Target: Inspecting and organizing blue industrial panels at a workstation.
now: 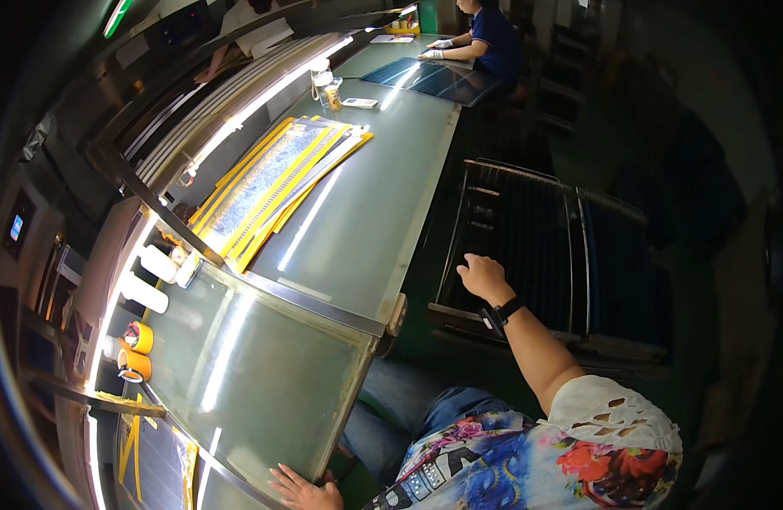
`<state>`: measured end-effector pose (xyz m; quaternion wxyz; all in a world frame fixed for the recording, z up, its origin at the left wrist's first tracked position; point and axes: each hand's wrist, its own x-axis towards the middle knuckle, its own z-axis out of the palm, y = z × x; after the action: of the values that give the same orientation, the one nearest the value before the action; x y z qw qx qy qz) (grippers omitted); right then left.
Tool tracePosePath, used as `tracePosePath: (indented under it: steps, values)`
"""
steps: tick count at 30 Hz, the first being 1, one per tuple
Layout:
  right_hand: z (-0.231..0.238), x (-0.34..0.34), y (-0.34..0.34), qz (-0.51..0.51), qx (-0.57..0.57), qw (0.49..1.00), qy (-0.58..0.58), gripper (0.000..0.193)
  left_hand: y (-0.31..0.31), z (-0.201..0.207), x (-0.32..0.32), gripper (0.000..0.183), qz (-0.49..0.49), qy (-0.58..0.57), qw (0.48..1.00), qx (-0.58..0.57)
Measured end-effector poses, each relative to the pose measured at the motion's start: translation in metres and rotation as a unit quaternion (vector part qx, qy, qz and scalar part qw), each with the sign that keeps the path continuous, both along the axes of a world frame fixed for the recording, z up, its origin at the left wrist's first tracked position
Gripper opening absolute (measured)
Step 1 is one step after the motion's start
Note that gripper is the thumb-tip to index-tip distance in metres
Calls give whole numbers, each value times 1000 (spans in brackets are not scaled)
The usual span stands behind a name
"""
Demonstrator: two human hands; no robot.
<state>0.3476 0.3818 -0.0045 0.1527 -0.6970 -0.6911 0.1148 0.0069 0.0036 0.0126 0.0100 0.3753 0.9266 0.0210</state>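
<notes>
My left hand [305, 490] lies at the near edge of the glass-topped table [281, 374], fingers spread, holding nothing that I can see. To the right, my right hand [485, 276] reaches out over a slatted rack [527, 246] of dark panels, a black band on its wrist. Its fingers are curled in, and their undersides are hidden, so whatever they may grip cannot be made out. The rack has thin metal rails and stands in shadow beside the table.
Yellow-edged sheets [281, 183] lie stacked on the far table section. Tape rolls [136, 353] and white bottles [145, 291] line the left side under a bright tube lamp. A co-worker [497, 42] with gloved hands handles a dark panel [434, 81] at the far end.
</notes>
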Motion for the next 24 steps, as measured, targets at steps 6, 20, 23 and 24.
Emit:
tracePosePath:
  steps: [6, 20, 23, 24]
  values:
    - [-4, -14, -50, 160, -80, 984, 16, 24, 0, 7, 2, 101, -8, -3, 1000, -18]
    - [-77, -73, -131, 534, -338, 775, 35, 94, -1, 2, 6, 86, -40, -22, 998, 31]
    - [-83, -91, -129, 556, -293, 775, -61, 98, 9, 20, 21, 83, -6, -17, 1000, 7]
    - [-83, -92, -127, 553, -292, 778, -61, 98, 10, 21, 22, 83, -10, -16, 1000, 9]
